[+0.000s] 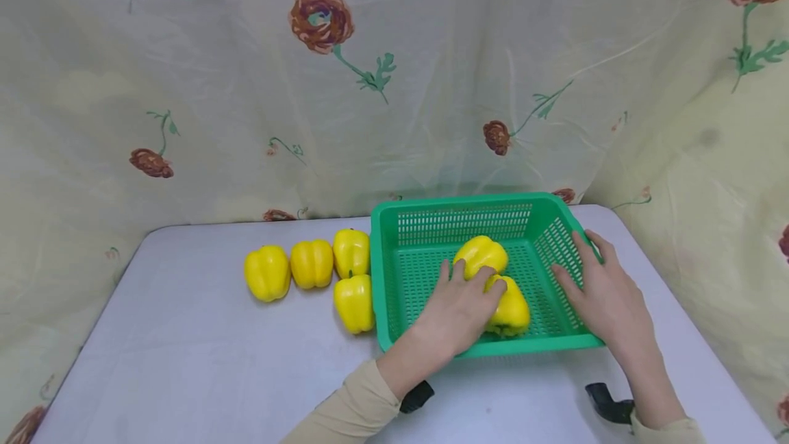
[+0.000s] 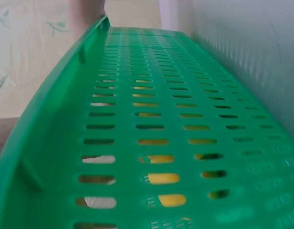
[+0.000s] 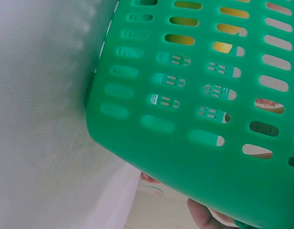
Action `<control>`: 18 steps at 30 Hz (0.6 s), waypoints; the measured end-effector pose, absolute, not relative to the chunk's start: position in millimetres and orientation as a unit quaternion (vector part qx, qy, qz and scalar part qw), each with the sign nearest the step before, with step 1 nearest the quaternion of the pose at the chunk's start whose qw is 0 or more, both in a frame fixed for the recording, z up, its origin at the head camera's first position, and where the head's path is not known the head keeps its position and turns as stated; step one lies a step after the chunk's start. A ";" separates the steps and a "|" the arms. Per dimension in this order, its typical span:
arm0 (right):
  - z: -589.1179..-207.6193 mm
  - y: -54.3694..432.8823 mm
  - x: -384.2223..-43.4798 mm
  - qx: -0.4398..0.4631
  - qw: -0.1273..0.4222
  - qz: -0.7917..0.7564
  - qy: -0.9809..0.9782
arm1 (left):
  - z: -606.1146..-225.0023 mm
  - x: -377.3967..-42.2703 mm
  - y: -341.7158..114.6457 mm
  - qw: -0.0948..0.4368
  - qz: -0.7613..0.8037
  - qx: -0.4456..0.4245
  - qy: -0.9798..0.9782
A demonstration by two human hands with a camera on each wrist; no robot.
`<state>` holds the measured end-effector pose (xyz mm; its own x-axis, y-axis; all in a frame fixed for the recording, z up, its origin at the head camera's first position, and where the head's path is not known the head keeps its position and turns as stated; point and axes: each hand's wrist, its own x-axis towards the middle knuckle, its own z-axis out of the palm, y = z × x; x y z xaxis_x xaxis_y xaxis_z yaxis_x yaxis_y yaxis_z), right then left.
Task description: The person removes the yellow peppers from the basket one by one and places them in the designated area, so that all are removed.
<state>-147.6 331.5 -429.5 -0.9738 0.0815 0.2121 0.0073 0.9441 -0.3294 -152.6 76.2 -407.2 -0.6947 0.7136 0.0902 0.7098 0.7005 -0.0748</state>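
Left hand arches over front yellow pepper, fingers toward rear pepper; whether grip is closed on either, cannot tell. Right hand holds right rim of green basket, thumb inside, seemingly steadying it. Left forearm slants from lower centre, right forearm from lower right. Basket right of centre; four peppers at left, on tabletop, likely for easy reach.

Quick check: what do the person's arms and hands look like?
The left hand and right hand are ungloved. The left sleeve and right sleeve are beige. A black fitting shows beside the left one, a bent black piece beside the right.
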 end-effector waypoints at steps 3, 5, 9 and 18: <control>-430.1 331.6 -146.9 -0.022 0.112 0.166 -0.979 | -408.2 -153.4 75.0 0.051 0.021 -0.385 -0.921; -430.3 331.7 -146.7 -0.022 0.112 0.167 -0.979 | -408.3 -153.1 74.6 0.050 0.024 -0.384 -0.922; -430.4 331.7 -147.1 -0.022 0.112 0.168 -0.979 | -408.5 -152.8 74.9 0.042 0.025 -0.378 -0.925; -430.3 332.4 -147.6 -0.019 0.117 0.163 -0.979 | -406.7 -154.3 75.9 0.001 -0.006 -0.359 -0.933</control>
